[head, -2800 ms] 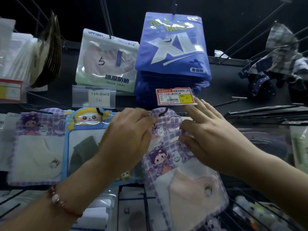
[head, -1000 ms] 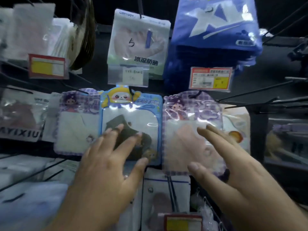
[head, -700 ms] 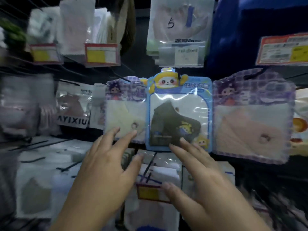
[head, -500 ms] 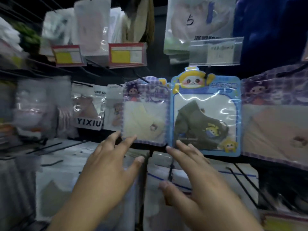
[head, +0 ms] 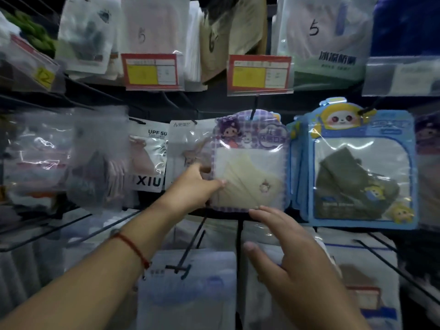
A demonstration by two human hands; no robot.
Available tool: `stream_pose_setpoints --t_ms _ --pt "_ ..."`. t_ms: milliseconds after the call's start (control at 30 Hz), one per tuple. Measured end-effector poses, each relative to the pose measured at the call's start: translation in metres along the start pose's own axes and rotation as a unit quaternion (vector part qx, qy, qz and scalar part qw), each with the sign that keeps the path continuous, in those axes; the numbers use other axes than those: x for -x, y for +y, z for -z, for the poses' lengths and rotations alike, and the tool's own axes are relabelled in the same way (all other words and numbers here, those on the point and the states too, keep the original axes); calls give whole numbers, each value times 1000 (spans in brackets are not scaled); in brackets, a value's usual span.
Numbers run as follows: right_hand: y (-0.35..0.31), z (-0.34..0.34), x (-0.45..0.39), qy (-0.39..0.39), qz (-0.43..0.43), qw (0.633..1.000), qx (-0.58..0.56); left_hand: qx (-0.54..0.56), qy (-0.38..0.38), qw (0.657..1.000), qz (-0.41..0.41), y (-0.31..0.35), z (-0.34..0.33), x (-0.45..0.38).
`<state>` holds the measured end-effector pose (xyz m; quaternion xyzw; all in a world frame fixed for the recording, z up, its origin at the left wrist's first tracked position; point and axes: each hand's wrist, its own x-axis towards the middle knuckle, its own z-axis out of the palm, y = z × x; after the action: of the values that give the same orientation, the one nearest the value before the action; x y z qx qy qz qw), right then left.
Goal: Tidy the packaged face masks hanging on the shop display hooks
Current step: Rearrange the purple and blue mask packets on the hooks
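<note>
My left hand (head: 197, 186) gripped the purple pack (head: 250, 163) by its left edge, thumb across the front over the cream mask inside. The pack hung from a black hook (head: 252, 113) in the middle row of the display. My right hand (head: 292, 248) was open, fingers straight, fingertips touching the pack's bottom edge. Just to the right hung a blue pack (head: 362, 167) (a dark green mask showed through its window). Two red-and-yellow price tags (head: 259, 73) hung above.

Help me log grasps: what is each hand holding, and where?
Left hand grips the purple mask pack by its lower-left edge; right hand holds nothing.
</note>
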<state>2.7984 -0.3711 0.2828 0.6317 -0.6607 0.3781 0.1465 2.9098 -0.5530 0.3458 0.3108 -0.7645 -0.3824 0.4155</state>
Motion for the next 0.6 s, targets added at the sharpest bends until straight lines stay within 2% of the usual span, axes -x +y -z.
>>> stream_pose_setpoints --t_ms 133,267,600 --pt "0 -14 0 62 -17 998 -25 40 -26 999 -19 -7 2 -8" --pt "0 -19 2 111 -31 993 -18 32 8 997 -64 -16 -1 -8" --pt "-9 -19 9 126 -95 987 -2 50 6 995 -91 -18 0 -8"
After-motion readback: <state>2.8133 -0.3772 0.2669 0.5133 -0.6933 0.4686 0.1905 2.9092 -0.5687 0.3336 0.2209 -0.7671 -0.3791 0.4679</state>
